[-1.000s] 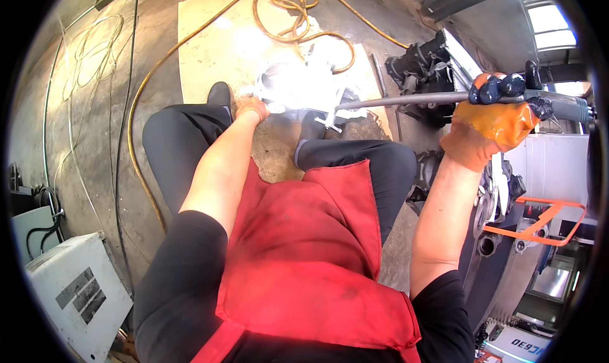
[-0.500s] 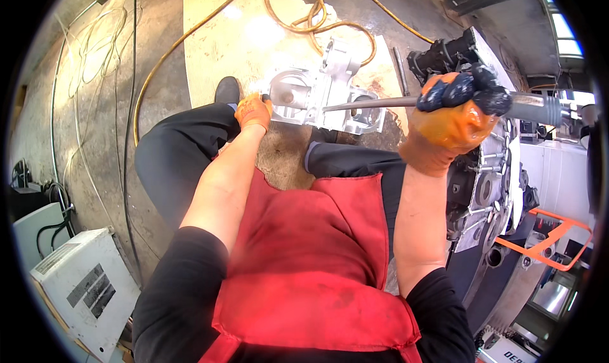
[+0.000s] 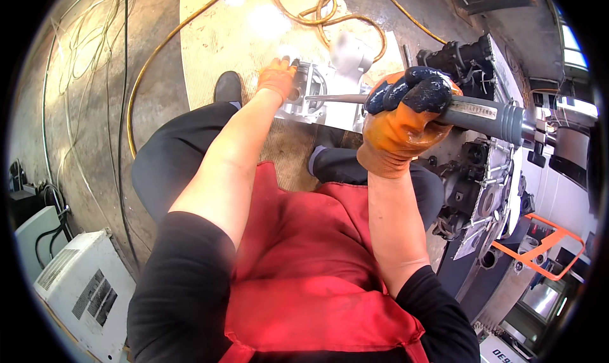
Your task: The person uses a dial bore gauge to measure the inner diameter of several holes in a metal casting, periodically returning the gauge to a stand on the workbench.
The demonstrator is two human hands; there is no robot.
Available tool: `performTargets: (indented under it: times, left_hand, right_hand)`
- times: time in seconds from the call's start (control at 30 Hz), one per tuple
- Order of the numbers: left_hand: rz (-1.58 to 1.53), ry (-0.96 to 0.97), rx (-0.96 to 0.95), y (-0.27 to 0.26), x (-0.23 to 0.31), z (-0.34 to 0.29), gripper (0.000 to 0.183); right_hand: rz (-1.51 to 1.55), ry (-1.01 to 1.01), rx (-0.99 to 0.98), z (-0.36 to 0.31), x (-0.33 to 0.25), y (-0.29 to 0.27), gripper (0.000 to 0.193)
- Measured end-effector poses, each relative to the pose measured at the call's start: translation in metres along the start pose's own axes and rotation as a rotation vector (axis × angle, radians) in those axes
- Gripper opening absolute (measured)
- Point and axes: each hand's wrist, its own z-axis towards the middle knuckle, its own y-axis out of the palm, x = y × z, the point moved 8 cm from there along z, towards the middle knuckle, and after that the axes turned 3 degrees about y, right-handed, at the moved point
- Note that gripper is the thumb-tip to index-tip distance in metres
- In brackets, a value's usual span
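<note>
A pale metal casting (image 3: 346, 62) with round openings lies on the cardboard in front of my feet. My left hand (image 3: 278, 77), in an orange glove with dark fingertips, rests at its left side with the fingers stretched out. My right hand (image 3: 406, 119), in a wet-looking orange and dark glove, is wrapped round a handheld tool with a grey cylindrical body (image 3: 485, 117). From the fist a thin tapered metal rod (image 3: 342, 98) points left; its tip is over the casting. Whether the tip touches the metal, I cannot tell.
A cardboard sheet (image 3: 212, 33) covers the floor under the casting. A yellow hose (image 3: 147, 77) curves across it. At right stand dark and grey machine castings (image 3: 472, 179) and an orange frame (image 3: 549, 249). A white vented cabinet (image 3: 85, 293) is at lower left.
My left hand has moved up and right along the casting, and its fingers have straightened. My right hand and the tool have shifted left. The casting looks turned.
</note>
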Motion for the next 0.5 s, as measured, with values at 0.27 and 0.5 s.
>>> performTargets:
  times: [0.27,0.5]
  left_hand:
    - [0.0,0.028,0.032,0.011,-0.009,0.014,0.042]
    - [-0.047,0.027,0.228,0.033,-0.004,-0.021,0.044]
  right_hand:
    - [-0.298,-0.144,0.024,0.01,-0.007,0.004,0.041]
    - [-0.16,-0.007,0.034,0.02,-0.003,-0.012,0.046]
